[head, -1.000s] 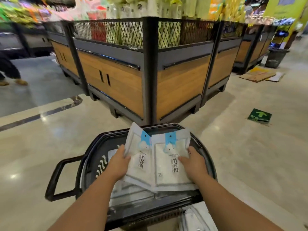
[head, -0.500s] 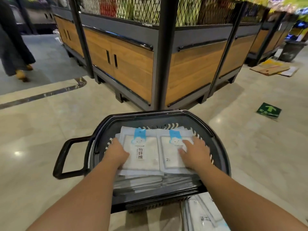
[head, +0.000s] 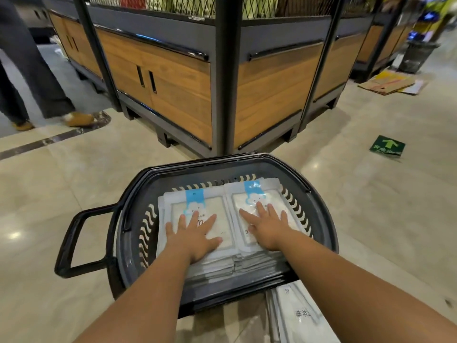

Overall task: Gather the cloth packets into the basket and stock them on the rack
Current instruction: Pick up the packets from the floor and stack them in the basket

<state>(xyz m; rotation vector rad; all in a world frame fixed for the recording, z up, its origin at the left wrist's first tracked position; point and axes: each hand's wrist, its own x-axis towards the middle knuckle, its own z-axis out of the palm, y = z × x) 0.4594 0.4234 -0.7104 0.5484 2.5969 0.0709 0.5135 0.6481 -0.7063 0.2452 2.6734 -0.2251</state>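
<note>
- Down on the shop floor, just in front of a wood-and-mesh display stand [head: 173, 78], sits the basket [head: 319, 194]. Whether that stand is where the stock goes, I cannot tell.
- The cloth packets [head: 218, 204] lie flat inside the basket in 2 side-by-side stacks, blue labels toward the far wall.
- Left hand [head: 195, 233]: palm down on the top packet of the left stack, fingers straight and spread, gripping nothing.
- Right hand [head: 267, 229]: same posture on the right stack, fingers fanned, nothing pinched.
- Loose packets [head: 296, 315] lie on the floor against the basket's near wall, outside it. Judgement: gathering is not finished.
- Handling, judged: each packet looks like folded cloth in a thin film sleeve, so light, soft and likely to sag if lifted by 1 corner. The film looks glossy, so I expect stacked packets to slide over each other.
- Where to hold: for the floor packets I would take several at once across a long edge, thumb on top and fingers underneath, and keep them flat.
- Basket: the looped handle [head: 71, 238] sticks out on the left. With 2 stacks aboard the load is probably moderate. I would keep it level so the stacks do not slump.
- Note: a passer-by's legs [head: 32, 70] are at far left, well apart from the basket.
</note>
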